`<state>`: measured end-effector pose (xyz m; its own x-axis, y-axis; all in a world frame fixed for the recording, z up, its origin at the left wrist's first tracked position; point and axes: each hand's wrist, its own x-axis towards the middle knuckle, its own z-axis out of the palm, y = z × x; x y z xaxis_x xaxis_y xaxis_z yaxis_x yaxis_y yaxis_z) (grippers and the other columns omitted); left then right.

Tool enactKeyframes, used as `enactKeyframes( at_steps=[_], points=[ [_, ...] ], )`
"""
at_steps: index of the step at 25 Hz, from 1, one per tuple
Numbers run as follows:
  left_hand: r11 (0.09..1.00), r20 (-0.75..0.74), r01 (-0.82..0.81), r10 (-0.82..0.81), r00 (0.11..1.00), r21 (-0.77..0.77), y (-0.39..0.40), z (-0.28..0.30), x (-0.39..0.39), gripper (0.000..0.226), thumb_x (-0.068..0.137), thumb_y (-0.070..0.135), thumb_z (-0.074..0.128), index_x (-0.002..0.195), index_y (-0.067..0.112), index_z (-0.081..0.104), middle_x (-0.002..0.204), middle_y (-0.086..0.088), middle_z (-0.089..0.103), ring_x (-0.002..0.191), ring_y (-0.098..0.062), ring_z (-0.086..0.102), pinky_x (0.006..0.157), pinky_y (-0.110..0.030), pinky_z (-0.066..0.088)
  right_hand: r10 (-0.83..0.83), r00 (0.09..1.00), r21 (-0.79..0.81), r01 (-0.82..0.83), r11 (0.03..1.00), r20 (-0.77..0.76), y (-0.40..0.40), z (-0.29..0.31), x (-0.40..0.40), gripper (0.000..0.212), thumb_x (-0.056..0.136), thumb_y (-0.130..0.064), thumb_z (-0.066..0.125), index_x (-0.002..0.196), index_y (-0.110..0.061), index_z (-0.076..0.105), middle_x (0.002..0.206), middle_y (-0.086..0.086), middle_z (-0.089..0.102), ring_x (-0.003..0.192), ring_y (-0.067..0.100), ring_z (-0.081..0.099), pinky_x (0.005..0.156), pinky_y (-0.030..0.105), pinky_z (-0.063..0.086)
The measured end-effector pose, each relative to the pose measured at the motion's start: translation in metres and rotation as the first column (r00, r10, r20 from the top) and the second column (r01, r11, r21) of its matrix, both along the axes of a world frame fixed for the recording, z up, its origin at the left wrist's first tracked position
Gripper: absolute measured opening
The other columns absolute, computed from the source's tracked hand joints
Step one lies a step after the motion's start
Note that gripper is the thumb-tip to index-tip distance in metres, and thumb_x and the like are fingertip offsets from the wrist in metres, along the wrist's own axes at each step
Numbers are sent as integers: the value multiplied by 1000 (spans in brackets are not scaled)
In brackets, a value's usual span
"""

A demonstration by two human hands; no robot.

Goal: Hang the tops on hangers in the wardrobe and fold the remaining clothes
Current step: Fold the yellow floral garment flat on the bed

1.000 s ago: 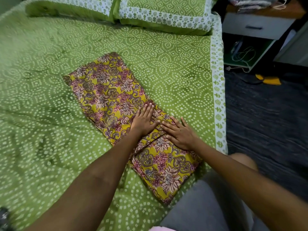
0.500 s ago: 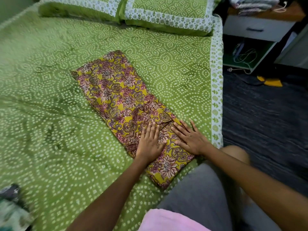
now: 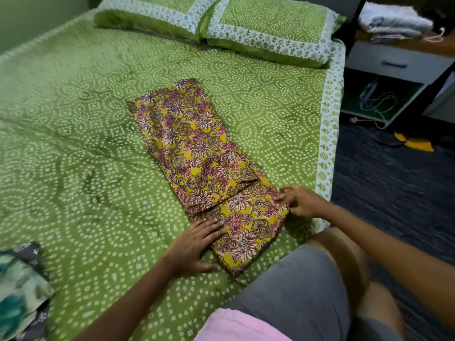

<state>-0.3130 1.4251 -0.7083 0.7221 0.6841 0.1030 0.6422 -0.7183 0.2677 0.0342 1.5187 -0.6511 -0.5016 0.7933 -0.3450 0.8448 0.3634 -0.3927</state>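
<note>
Our left hand [image 3: 194,244] lies flat, fingers together, on the floral garment [image 3: 206,168]; right hand [image 3: 299,201] pinches its edge. Soft, light cloth — we'd grip the near corners.

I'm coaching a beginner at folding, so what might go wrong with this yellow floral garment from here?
1. The floral garment lies near the bed's right edge, by the right hand; lifting that end may drag it off.
2. The left hand touches only the near left side, so the layers may shift and the fold come out crooked.
3. The overlap ridge across the cloth might crease if folded over.
</note>
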Motion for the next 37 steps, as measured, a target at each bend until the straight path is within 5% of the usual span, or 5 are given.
enactKeyframes(
  at_steps=[4, 10, 17, 30, 37],
  points=[
    [954, 350, -277, 300, 888, -116, -3, 9, 12, 20, 84, 32, 51, 99, 23, 60, 97, -1, 68, 92, -5, 59, 81, -29, 46, -314, 851, -308, 192, 932, -421, 40, 38, -47, 7, 77, 1, 64, 75, 6, 68, 78, 3, 64, 73, -4, 51, 68, 25, 39],
    [383, 521, -485, 833, -185, -786, 62, 70, 6, 25, 99, 23, 43, 91, 7, 59, 84, -4, 58, 84, -14, 53, 68, -16, 44, -836, 286, -737, 395, 549, -469, 122, 37, -107, 30, 87, -38, 61, 98, -11, 66, 95, 5, 70, 82, 15, 68, 79, 29, 55],
    [201, 194, -625, 978, 80, -754, 53, 37, 19, 100, 60, 85, 49, 134, 18, 50, 132, -9, 45, 121, -26, 46, 105, -47, 38, -834, 268, -687, 475, 550, -483, 84, -15, -96, 49, 78, -31, 71, 118, -6, 60, 116, 8, 65, 105, 22, 60, 78, 26, 51],
    [340, 271, -632, 940, 206, -697, -11, 51, -71, 66, 56, 45, 75, 114, 20, 55, 125, -15, 56, 105, -26, 57, 90, -38, 51, -708, 662, -592, 474, 651, -248, -20, -4, -137, 16, 82, -21, 70, 88, -8, 63, 79, 1, 63, 66, 11, 56, 58, 19, 47],
    [240, 131, -830, 971, 202, -504, 26, 69, -51, 57, 83, 52, 60, 98, -2, 65, 101, -19, 60, 99, -34, 57, 84, -36, 43, -865, 238, -607, 631, 483, -442, -5, -2, -160, 32, 86, -28, 65, 89, 4, 65, 100, 23, 68, 94, 36, 65, 85, 41, 53]
  ],
)
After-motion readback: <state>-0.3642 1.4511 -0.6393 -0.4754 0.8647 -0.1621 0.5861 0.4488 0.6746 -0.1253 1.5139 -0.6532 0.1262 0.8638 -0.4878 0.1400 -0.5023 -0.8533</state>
